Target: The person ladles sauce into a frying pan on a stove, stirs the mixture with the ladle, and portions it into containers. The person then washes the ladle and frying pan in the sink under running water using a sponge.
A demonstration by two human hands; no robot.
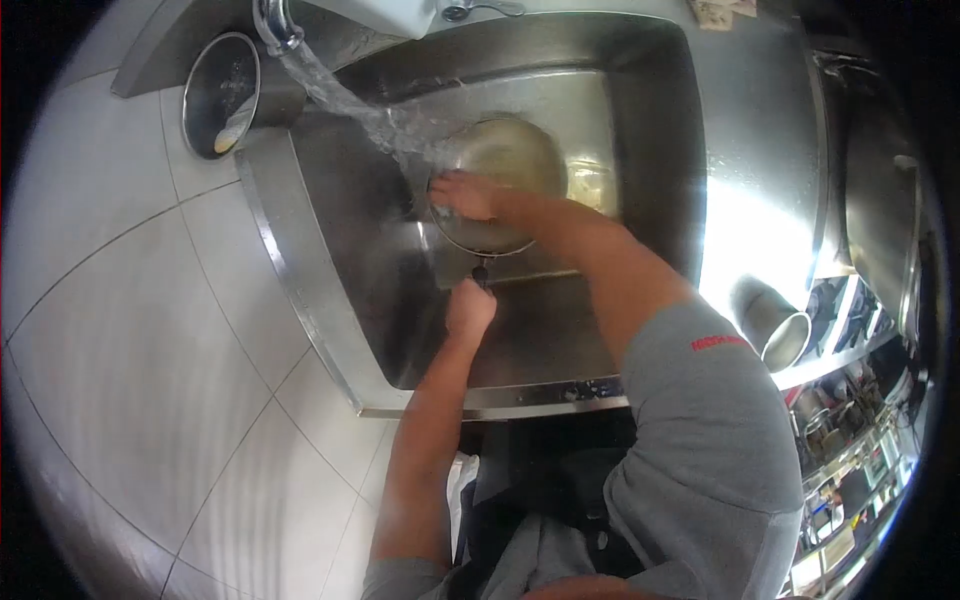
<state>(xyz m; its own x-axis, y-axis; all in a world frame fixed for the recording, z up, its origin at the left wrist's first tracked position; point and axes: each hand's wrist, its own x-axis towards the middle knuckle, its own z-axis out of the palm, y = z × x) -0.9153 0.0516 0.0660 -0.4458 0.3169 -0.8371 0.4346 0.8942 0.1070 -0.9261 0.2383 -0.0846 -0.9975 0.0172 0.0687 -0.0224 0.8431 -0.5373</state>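
A round metal pan (515, 165) sits low in the deep steel sink, its dark handle (481, 273) pointing towards me. My left hand (470, 307) is closed around that handle. Palm down, my right hand (465, 194) rests inside the pan near its left rim, fingers stretched out under the water stream. Whatever lies beneath that palm is hidden. From the tap (283, 40) at the upper left, running water (370, 118) pours into the pan beside my right fingers.
The steel sink (340, 300) has a raised front edge. Left of it, a dark round bin (222, 95) stands on the tiled floor (140, 300). On the steel counter (750, 170) at right, a metal pot (770, 325) lies tilted. Shelves of utensils (850, 450) stand at lower right.
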